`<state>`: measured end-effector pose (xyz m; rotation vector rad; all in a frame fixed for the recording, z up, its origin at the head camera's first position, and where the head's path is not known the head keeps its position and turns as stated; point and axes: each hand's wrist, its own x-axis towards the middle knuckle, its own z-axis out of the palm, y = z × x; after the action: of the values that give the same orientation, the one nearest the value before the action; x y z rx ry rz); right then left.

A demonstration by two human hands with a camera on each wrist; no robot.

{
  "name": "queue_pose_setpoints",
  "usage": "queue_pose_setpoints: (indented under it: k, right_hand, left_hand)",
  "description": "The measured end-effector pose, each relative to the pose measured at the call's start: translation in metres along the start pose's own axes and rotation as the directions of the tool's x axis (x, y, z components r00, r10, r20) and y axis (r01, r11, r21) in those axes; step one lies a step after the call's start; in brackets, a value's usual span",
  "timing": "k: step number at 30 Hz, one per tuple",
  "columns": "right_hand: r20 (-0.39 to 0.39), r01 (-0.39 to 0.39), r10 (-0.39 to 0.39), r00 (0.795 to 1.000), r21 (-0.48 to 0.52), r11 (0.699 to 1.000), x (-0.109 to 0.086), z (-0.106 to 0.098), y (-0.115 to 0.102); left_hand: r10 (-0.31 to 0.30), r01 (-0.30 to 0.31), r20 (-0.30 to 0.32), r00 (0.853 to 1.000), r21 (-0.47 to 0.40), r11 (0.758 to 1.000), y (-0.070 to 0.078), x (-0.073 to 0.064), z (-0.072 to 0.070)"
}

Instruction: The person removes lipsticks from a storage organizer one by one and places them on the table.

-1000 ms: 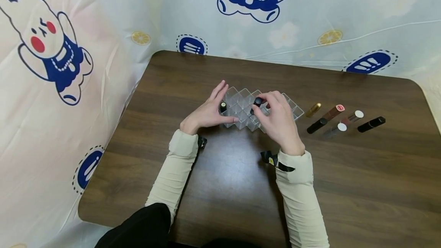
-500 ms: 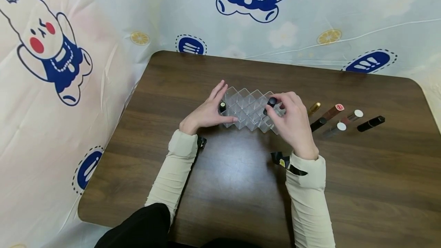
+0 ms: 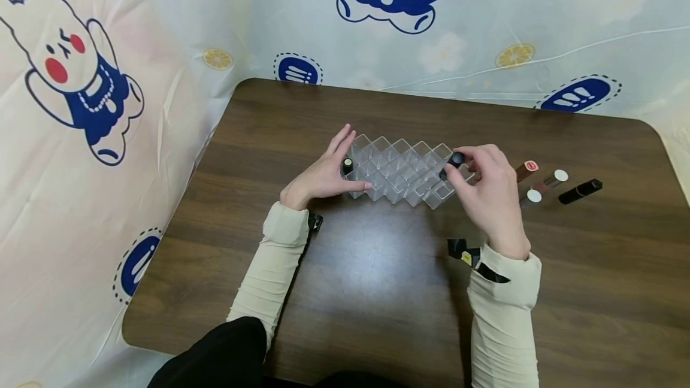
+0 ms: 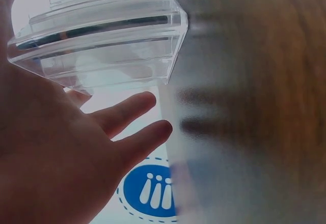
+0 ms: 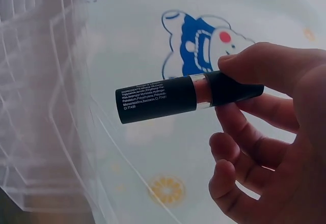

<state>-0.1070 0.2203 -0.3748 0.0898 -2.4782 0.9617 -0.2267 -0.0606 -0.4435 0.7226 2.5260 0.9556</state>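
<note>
A clear acrylic organizer (image 3: 401, 175) with rows of diamond-shaped compartments sits on the table. My left hand (image 3: 318, 181) rests at its left end, thumb along the front and fingers stretched out straight; the left wrist view shows straight fingers (image 4: 132, 147) beside the clear wall. A dark lipstick tube (image 3: 347, 165) stands in the leftmost compartment. With thumb and fingertips, my right hand (image 3: 493, 196) pinches a black lipstick (image 5: 158, 99) that has white print and a clear band showing reddish colour. It is tilted above the organizer's right end, apart from the compartment walls.
Right of my right hand stand a reddish-brown tube (image 3: 526, 170) and two white-topped tubes, one farther back (image 3: 554, 179) and one nearer (image 3: 532, 198). A black tube (image 3: 581, 191) is farthest right. Patterned cloth (image 3: 302, 17) hangs beyond the table (image 3: 366, 292).
My right hand has moved right along the organizer, carrying the black lipstick from the middle to the right end. It now hides the gold tube and a black tube. My left hand has stayed put.
</note>
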Motion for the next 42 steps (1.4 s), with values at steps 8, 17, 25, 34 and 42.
queue_pose_setpoints:
  k: [8,17,25,34,42]
  right_hand:
    - [-0.105,-0.038,0.034,0.994,-0.037,0.999,-0.004,-0.027,0.017]
    - [-0.210,-0.171,0.153,0.966,-0.072,0.983,-0.016,-0.059,0.034]
    - [-0.234,-0.241,0.213,0.949,-0.101,0.965,-0.020,-0.071,0.042]
    - [-0.293,-0.330,0.291,0.911,-0.096,0.939,-0.027,-0.084,0.057]
    - [-0.363,-0.441,0.382,0.850,-0.093,0.893,-0.031,-0.093,0.059]
  left_hand:
    - [-0.001,0.001,0.003,1.000,-0.008,1.000,-0.001,0.001,0.002]
    - [-0.007,0.007,0.007,1.000,-0.009,1.000,0.001,0.002,0.002]
    - [-0.010,0.010,0.010,1.000,-0.008,1.000,0.002,0.003,0.002]
    - [-0.016,0.017,0.013,1.000,-0.020,1.000,0.002,0.001,0.000]
    - [-0.012,0.012,0.007,1.000,-0.014,1.000,0.001,0.000,0.001]
